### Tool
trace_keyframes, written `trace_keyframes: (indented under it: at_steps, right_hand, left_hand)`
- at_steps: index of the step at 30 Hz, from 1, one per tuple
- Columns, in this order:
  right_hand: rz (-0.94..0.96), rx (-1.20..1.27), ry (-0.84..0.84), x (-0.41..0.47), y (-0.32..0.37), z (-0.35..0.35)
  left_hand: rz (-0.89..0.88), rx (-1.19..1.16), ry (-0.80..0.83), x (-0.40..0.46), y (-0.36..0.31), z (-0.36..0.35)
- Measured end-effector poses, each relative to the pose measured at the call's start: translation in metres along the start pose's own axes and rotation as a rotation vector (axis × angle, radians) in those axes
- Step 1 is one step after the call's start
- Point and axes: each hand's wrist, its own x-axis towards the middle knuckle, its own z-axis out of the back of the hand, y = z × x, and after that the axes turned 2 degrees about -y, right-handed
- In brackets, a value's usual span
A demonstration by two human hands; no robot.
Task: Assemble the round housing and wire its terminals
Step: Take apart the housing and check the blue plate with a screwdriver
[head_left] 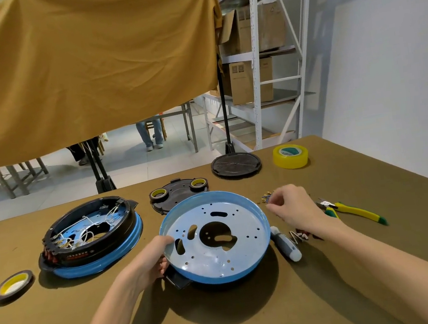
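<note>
A round blue housing pan with a pale perforated floor sits tilted at the table's centre, a black bracket under its near-left edge. My left hand grips its left rim. My right hand, fingers curled, reaches down at a small heap of brass terminals with blue wires just right of the pan; whether it pinches one I cannot tell. A second housing, black ring on blue base with white wires inside, lies to the left.
A grey-handled screwdriver and small screws lie right of the pan, yellow-green pliers further right. Black plate with two tape rolls, black round lid, yellow tape at the back. Dark tape roll at left.
</note>
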Motion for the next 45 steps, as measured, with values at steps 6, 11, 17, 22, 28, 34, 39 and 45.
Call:
trace_keyframes:
  at_steps: [6, 11, 17, 22, 28, 34, 39, 45]
  right_hand:
    - [0.196, 0.532, 0.154, 0.003, 0.088, -0.029]
    - [0.217, 0.581, 0.279, 0.004, 0.128, -0.079]
    - [0.166, 0.629, 0.323, 0.005, 0.136, -0.107]
    - [0.229, 0.585, 0.296, 0.006, 0.143, -0.114]
    - [0.384, 0.423, 0.271, 0.008, 0.147, -0.113]
    - [0.520, 0.309, 0.249, 0.006, 0.151, -0.109]
    - [0.590, 0.269, 0.213, 0.001, 0.152, -0.107]
    - [0.651, 0.171, 0.170, -0.002, 0.153, -0.114]
  left_hand:
    - [0.006, -0.020, 0.014, 0.005, 0.002, 0.000]
    - [0.011, -0.012, 0.037, 0.004, -0.001, 0.002]
    - [0.003, -0.077, 0.134, 0.000, -0.004, 0.006]
    - [0.008, -0.072, 0.167, 0.001, -0.005, 0.008]
    - [-0.003, -0.092, 0.220, 0.000, -0.005, 0.008]
    - [-0.022, -0.095, 0.241, 0.001, -0.003, 0.010]
    - [-0.028, -0.095, 0.224, -0.003, -0.002, 0.011]
    - [0.028, -0.166, 0.202, -0.005, -0.001, 0.011]
